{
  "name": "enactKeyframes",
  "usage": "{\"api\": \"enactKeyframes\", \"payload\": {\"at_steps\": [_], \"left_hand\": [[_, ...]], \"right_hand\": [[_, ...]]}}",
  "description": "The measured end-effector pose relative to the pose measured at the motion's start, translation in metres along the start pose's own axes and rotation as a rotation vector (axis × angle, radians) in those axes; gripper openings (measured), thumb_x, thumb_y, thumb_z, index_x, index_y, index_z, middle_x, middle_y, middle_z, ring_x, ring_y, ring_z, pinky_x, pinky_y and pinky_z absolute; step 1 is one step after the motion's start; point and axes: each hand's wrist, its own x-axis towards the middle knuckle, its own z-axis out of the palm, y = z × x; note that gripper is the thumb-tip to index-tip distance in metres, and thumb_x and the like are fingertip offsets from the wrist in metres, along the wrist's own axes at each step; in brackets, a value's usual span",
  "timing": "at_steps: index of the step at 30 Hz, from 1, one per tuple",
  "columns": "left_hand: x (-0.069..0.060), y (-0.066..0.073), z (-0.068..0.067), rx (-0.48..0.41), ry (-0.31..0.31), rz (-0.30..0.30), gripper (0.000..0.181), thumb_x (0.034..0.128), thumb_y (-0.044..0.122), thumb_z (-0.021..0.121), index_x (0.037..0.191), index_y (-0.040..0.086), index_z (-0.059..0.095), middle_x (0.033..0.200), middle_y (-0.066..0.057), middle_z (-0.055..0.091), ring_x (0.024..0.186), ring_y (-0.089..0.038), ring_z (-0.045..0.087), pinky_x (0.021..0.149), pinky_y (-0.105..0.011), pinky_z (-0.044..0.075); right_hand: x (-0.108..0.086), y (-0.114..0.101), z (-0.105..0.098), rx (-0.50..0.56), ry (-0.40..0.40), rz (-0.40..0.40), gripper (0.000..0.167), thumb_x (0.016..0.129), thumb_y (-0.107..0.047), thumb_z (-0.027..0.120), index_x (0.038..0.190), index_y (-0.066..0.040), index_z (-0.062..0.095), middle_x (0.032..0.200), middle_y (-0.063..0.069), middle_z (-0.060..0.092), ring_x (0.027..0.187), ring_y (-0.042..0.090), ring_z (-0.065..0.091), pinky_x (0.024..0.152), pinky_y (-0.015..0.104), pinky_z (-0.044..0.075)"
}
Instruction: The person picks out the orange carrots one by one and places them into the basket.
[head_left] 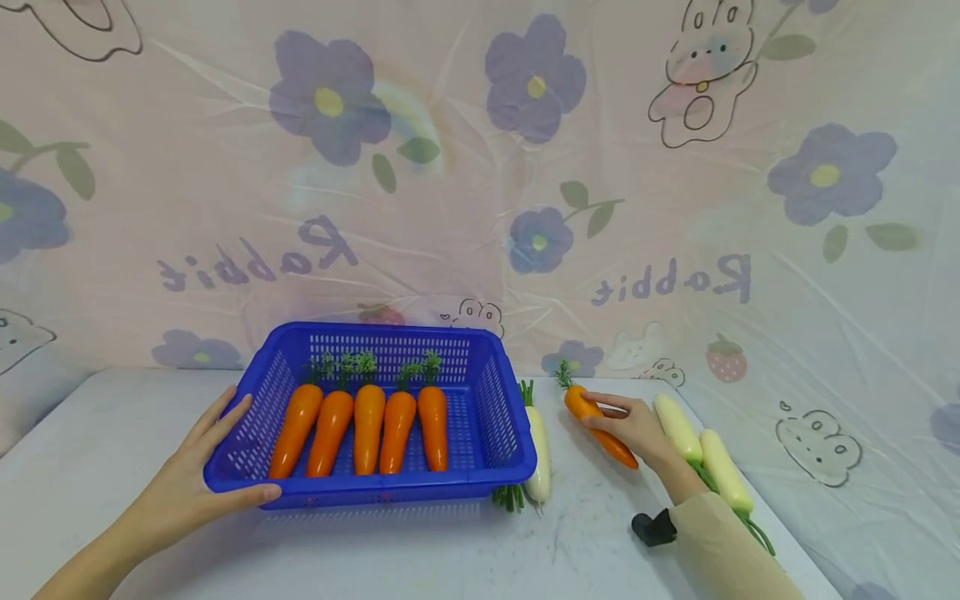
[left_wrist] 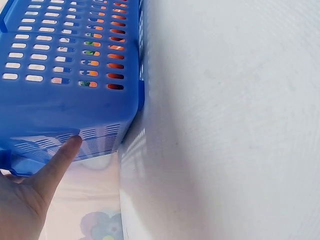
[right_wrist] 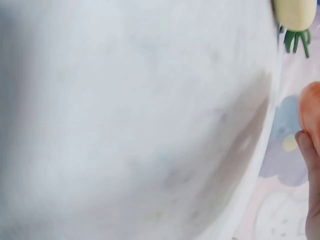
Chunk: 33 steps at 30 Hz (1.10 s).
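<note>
A blue plastic basket [head_left: 375, 490] with slotted walls stands on the table, several orange carrots [head_left: 369, 429] lying side by side in it. My left hand [head_left: 187, 483] rests at the basket's left front corner, thumb on the front rim and fingers spread along the left side. In the left wrist view, one straight digit of the left hand [left_wrist: 55, 170] touches the basket wall [left_wrist: 60, 102]. To the right of the basket, my right hand [head_left: 628, 423] grips another carrot [head_left: 615, 448] with a green leafy top. The right wrist view shows only part of this carrot [right_wrist: 311, 112].
One white radish [head_left: 537, 458] lies against the basket's right side, and green stems [head_left: 509, 497] stick out by the basket's front right corner. Two more white radishes [head_left: 677, 427] [head_left: 726, 471] lie along the table's right edge. A patterned curtain [head_left: 450, 208] hangs behind the table [head_left: 420, 558].
</note>
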Motion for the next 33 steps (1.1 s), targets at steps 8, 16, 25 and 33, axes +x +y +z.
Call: {"api": "enactKeyframes", "payload": {"at_steps": [8, 16, 25, 33], "left_hand": [[-0.001, 0.002, -0.001, 0.019, -0.004, -0.008, 0.106, 0.0782, 0.035, 0.076, 0.156, 0.016, 0.005, 0.161, -0.015, -0.010, 0.135, -0.062, 0.007, 0.081, -0.085, 0.025], [-0.001, 0.002, -0.001, 0.024, -0.006, -0.009, 0.107, 0.0783, 0.035, 0.076, 0.156, 0.016, 0.005, 0.161, -0.014, -0.011, 0.135, -0.062, 0.007, 0.081, -0.085, 0.025], [0.001, 0.000, -0.002, 0.030, -0.007, -0.013, 0.107, 0.0786, 0.037, 0.076, 0.156, 0.019, 0.003, 0.161, -0.012, -0.012, 0.136, -0.062, 0.007, 0.080, -0.085, 0.024], [0.002, 0.000, -0.001, 0.032, -0.011, -0.015, 0.108, 0.0783, 0.038, 0.076, 0.156, 0.019, 0.003, 0.161, -0.012, -0.012, 0.136, -0.061, 0.006, 0.081, -0.085, 0.024]], "right_hand": [[-0.005, -0.019, 0.004, 0.036, 0.048, -0.101, 0.054, 0.085, -0.035, 0.072, 0.134, -0.016, 0.058, 0.141, 0.016, 0.051, 0.127, 0.040, 0.050, 0.094, 0.042, 0.054], [-0.014, -0.041, 0.008, 0.122, 0.069, -0.163, 0.050, 0.087, -0.027, 0.071, 0.134, -0.014, 0.058, 0.145, 0.014, 0.048, 0.130, 0.038, 0.048, 0.094, 0.041, 0.054], [-0.013, -0.061, 0.007, 0.157, 0.076, -0.193, 0.051, 0.086, -0.028, 0.072, 0.133, -0.016, 0.059, 0.141, 0.012, 0.053, 0.128, 0.033, 0.052, 0.085, 0.027, 0.056], [-0.016, -0.077, 0.005, 0.166, 0.054, -0.229, 0.050, 0.087, -0.028, 0.072, 0.133, -0.015, 0.059, 0.143, 0.011, 0.050, 0.129, 0.033, 0.051, 0.089, 0.033, 0.056]]}}
